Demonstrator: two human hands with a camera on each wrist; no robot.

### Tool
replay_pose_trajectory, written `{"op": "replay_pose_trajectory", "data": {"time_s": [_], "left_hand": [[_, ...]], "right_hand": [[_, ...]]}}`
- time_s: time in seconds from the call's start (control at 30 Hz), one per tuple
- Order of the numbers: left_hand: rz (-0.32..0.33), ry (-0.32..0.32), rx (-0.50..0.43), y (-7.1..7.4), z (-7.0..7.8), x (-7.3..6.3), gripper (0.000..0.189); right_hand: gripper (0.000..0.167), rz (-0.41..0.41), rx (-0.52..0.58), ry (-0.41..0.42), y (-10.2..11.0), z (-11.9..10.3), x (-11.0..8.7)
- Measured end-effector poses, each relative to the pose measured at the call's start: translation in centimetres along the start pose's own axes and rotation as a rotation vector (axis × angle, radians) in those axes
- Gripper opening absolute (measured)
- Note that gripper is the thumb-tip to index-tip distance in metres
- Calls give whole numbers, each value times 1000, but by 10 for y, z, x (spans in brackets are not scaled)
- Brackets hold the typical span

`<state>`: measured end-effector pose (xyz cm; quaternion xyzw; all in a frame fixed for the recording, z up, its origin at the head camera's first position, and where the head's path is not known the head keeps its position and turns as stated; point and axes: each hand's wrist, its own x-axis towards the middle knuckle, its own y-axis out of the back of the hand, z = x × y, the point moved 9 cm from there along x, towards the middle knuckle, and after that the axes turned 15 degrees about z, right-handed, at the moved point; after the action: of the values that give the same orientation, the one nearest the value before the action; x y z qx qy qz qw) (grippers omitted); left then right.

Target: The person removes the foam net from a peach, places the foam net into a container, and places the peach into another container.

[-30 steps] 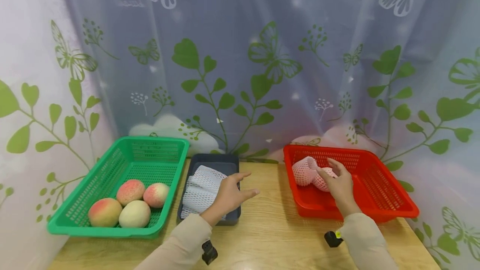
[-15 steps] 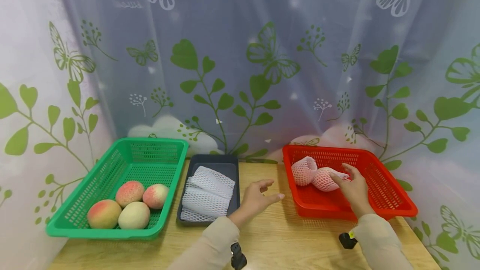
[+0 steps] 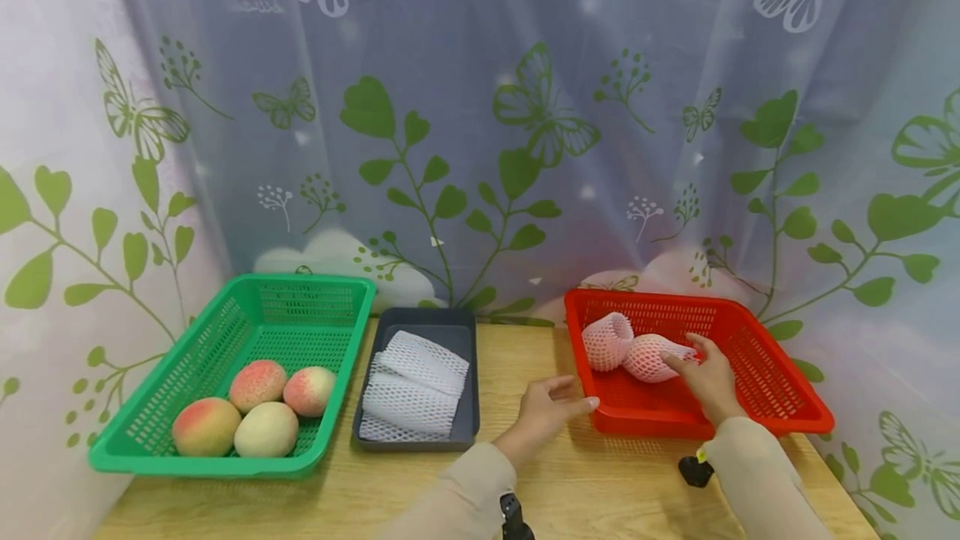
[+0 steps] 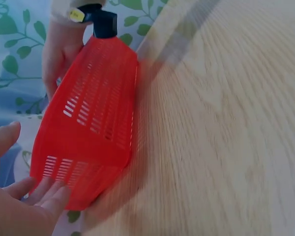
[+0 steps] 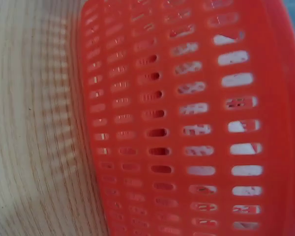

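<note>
In the head view, my left hand [image 3: 551, 415] is at the left front corner of the red basket [image 3: 645, 422], fingers extended. The left wrist view shows its fingers beside the basket's slotted wall; contact there is unclear. My right hand [image 3: 708, 377] reaches over the basket's front rim, thumb and fingers apart. Close to that hand's thumb lies a peach in a pink foam net [image 3: 651, 358], the net's loose end pointing toward the fingers. Left of it sits another pink foam net [image 3: 608, 342], its contents hidden. The right wrist view shows only the basket's outer wall and wood.
A green basket [image 3: 341, 390] at the left holds several peaches [image 3: 258, 385]. Between the baskets stands a dark grey tray [image 3: 468, 415] with white foam nets [image 3: 416, 386]. A patterned curtain [image 3: 465, 148] hangs behind the wooden table [image 3: 517, 357].
My left hand has moved right, from over the grey tray to the red basket's corner. My right hand has shifted slightly right, away from the netted peach, which now shows more fully.
</note>
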<state>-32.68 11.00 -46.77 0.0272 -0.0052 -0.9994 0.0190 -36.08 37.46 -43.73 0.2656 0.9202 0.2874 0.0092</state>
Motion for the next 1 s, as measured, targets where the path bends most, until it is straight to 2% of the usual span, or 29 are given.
{"op": "replay_pose_trajectory", "data": {"time_s": [0.2,0.37,0.5,0.73,1.0], "left_hand": [[56,72,-91,-5,-9,1,42],[66,71,-118,-8,-10,0,38],[75,79,-122,-9,-9,0,35],[121,95,-124,-7,-11,1,32],[128,107,-125,-9,-12,2,31]], "right_hand": [[74,-46,-8,10,-12,6,9],[73,-74,-26,-2,-21,12,15],[73,-118,-88,11,-31,17,19],[74,-154,-229,127,-41,14,24],[67,-127,-259,246,-43,5,26]]}}
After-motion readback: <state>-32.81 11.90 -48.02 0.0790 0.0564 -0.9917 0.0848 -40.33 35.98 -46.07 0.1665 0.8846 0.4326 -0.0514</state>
